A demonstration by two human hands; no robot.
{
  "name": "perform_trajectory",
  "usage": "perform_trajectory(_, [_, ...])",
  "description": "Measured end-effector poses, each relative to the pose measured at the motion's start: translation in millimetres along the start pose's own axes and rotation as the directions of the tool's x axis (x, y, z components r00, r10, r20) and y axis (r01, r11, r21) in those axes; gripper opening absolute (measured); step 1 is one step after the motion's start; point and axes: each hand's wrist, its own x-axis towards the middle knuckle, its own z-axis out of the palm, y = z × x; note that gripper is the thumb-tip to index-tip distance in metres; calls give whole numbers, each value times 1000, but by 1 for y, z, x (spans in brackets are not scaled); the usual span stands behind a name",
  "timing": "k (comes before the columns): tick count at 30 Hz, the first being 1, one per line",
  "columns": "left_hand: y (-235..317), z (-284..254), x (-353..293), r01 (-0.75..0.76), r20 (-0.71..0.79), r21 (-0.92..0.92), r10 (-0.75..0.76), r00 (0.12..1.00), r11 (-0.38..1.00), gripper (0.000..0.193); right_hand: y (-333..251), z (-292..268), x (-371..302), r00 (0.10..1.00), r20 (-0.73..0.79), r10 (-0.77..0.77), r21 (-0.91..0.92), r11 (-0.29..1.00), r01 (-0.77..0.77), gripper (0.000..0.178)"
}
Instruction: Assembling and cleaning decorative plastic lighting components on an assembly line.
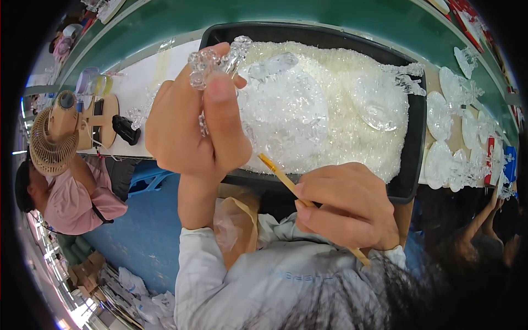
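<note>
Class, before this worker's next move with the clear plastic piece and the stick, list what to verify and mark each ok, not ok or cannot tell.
1. Left hand grips the clear plastic piece firmly: ok.
2. Right hand holds the thin wooden stick: ok.
3. Stick tip touches the piece: not ok, it sits lower down, apart from it.
4. Black tray of clear pieces lies close in front: ok.
5. Piece free of defects: cannot tell.

L hand (192, 121) raised, fingers pinched shut, R hand (344, 206) lower, curled in grip
</note>
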Motion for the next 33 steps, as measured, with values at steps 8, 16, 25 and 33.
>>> perform_trajectory(8, [1, 10, 2, -34, -66, -53, 30, 997, 998, 20, -10, -25, 9, 922, 329, 204, 163, 949, -268, 28])
perform_trajectory(16, [1, 20, 74, 107, 129, -52, -99, 987, 993, 28, -37, -151, 49, 955, -282, 86, -163, 977, -136, 14])
perform_trajectory(25, [-110, 194, 162, 108, 416, -58, -74, 906, 993, 26, 156, -509, 60, 460, -549, 698, -638, 6, -770, 27])
perform_trajectory(33, [-136, 213, 93, 19, 451, 434, -236, 861, 901, 64, 308, -618, -18, 182, -580, 794, -765, -453, -458, 81])
